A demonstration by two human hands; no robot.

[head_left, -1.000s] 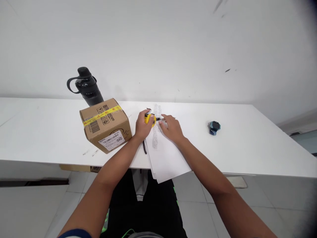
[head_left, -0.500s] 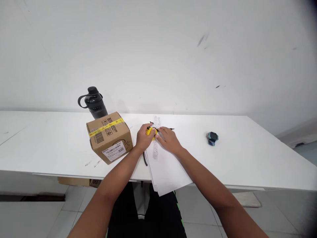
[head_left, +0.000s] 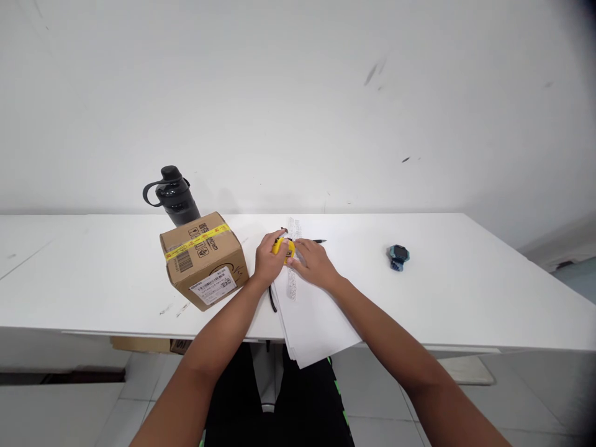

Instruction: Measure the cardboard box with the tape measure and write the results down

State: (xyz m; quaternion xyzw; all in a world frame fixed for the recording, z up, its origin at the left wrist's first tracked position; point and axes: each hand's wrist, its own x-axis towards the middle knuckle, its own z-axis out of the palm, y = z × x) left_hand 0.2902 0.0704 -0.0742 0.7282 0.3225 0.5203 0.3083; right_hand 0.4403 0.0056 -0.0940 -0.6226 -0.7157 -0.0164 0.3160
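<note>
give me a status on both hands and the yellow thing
Left hand shut on yellow tool. Right hand on paper stack, fingertips at the tool, grip unclear. Cardboard box close on the left, not touching.

right hand [head_left: 313, 264] nearer, touching yellow tool [head_left: 282, 246]

Gripped in the left hand [head_left: 266, 262], fingers curled round it: a small yellow tape measure [head_left: 283, 246], rounded, with a dark patch on its face, at the far end of the paper. Met on its right side by the fingertips of the right hand [head_left: 315, 264], spread flat.

Beneath both: a stack of white paper sheets [head_left: 316, 320], slightly fanned, set at an angle, near corner hanging over the table [head_left: 442, 298] edge.

Laid lengthwise on the stack: 1 narrow clear strip [head_left: 292, 282], mottled, reaching past the tape measure toward the wall.

Just beyond the right fingers: 1 thin black pen [head_left: 319, 241], flat, lying crosswise.
</note>
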